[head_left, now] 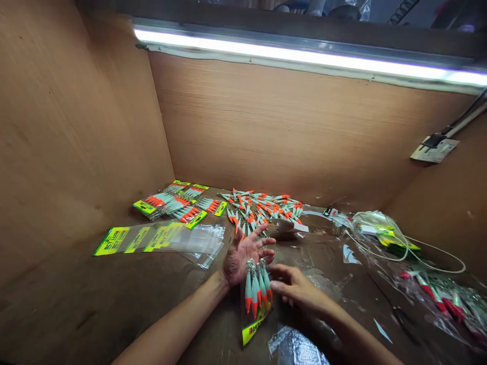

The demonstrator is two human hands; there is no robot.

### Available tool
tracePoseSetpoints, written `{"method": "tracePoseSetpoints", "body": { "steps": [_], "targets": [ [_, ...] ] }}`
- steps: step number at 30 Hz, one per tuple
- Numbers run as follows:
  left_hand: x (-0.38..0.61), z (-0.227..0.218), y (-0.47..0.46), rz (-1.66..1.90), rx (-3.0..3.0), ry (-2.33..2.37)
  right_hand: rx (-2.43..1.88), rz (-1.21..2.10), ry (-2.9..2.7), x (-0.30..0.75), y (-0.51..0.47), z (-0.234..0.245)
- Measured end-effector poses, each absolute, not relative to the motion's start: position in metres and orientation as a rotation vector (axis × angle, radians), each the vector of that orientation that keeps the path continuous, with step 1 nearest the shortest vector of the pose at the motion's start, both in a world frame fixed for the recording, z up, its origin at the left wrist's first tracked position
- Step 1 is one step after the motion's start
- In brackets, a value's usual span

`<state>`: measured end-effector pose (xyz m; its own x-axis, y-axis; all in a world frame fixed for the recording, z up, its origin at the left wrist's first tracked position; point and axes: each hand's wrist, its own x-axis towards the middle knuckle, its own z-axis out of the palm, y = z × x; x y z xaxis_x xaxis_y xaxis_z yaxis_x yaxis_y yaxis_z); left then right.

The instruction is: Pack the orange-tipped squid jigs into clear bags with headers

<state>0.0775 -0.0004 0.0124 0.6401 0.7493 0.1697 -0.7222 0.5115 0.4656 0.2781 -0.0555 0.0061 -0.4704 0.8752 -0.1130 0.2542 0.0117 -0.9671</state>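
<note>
My left hand (247,252) is open, palm up, with its fingers spread. Against the heel of that palm rests the top of a clear plastic bag of squid jig lures (257,289). The lures are pale green with orange ends, and the bag's yellow header card (254,327) points down toward me. At the bag's right edge is my right hand (294,288), its fingers bent and its thumb touching the side of the bag; part of the grip is hidden. Beyond my left fingers lies a pile of loose lures (262,205).
Filled lure packets (178,203) are heaped at the back left. Flat unfilled bags (152,238) fan out before them. To the right lie a coiled white cord (380,256), red-and-green lures in plastic (441,299) and dark-handled scissors (403,319). Wooden walls (266,126) enclose the bench.
</note>
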Motion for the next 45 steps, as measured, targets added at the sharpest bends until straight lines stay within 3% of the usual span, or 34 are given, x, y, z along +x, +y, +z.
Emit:
{"method": "tracePoseSetpoints", "body": {
  "steps": [4, 12, 16, 42, 45],
  "targets": [
    [0.08, 0.018, -0.003, 0.987, 0.575, 0.156, -0.943, 1.742, -1.563, 0.256, -0.051, -0.006],
    [0.08, -0.011, 0.005, 0.807, 1.117, 0.618, -1.025, 1.393, -1.366, 0.28, -0.032, -0.015],
    [0.09, -0.022, 0.004, 0.889, 1.288, 0.801, -1.077, 1.299, -1.386, 0.281, -0.036, -0.014],
    [0.104, -0.014, -0.018, 1.033, 1.296, 0.82, -0.999, 1.27, -1.303, 0.279, -0.046, -0.026],
    [0.105, -0.017, -0.021, 1.054, 1.296, 0.833, -1.043, 1.144, -1.423, 0.279, -0.048, -0.024]
  ]
}}
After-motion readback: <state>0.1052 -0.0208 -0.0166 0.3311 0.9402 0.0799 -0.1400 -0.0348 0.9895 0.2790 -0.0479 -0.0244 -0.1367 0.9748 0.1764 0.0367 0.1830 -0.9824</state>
